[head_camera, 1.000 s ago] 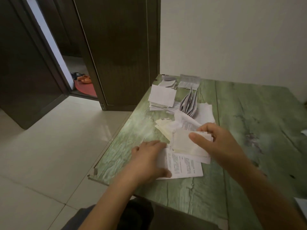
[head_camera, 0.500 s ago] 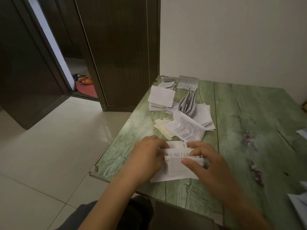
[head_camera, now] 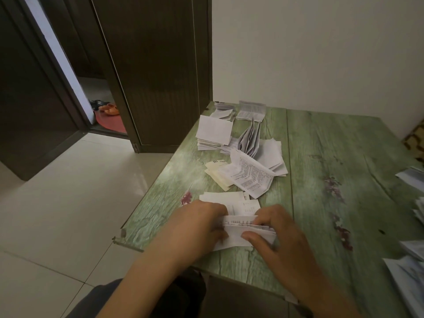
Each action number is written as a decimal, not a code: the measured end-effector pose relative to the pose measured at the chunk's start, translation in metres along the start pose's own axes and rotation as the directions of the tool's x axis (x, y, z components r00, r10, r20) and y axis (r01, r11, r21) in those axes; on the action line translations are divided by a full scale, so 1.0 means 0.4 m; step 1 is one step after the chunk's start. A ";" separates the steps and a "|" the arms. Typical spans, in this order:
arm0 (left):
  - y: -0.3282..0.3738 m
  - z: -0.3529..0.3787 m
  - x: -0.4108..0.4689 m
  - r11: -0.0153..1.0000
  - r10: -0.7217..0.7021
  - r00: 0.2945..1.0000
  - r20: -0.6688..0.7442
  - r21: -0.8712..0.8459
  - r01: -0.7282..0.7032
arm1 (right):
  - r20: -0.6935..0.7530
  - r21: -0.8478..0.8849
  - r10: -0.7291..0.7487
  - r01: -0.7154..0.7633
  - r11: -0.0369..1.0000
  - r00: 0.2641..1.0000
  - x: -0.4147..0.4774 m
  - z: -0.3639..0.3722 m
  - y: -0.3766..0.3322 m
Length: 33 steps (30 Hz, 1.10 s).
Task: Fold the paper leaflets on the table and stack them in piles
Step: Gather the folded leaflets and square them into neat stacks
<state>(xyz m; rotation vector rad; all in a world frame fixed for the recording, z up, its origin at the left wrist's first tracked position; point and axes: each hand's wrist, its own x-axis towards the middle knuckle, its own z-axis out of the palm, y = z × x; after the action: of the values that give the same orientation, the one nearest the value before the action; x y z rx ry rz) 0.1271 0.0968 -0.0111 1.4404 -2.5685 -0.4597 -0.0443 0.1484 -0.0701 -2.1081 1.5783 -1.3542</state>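
Pinching the leaflet in left grip and right grip, we've just folded it down onto the surface.

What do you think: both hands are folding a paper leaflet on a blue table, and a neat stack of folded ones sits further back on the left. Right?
Not quite. The head view shows the table is green, not blue. The rest holds: the left hand and right hand both grip the leaflet, and the neat stack of folded leaflets sits further back on the left.
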 end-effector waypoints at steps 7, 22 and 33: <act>0.002 -0.002 0.000 1.000 0.000 1.000 0.018 -0.019 0.000 | 0.019 0.200 0.141 -0.142 0.970 0.990 -0.003 -0.002 -0.011; -0.053 -0.058 0.001 0.836 -0.055 0.969 0.241 -0.520 0.177 | 0.136 0.267 0.329 -0.354 0.896 0.935 0.023 -0.030 -0.007; -0.078 -0.020 0.044 0.838 -0.205 0.976 -0.078 -0.529 0.134 | 0.274 0.127 0.366 -0.411 0.903 0.889 0.051 -0.093 0.003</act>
<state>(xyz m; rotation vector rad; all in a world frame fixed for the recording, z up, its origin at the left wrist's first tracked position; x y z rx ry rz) 0.1451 0.0650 -0.0146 1.4294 -1.9926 -0.9664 -0.0723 0.1439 -0.0385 -1.6578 1.5951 -1.0152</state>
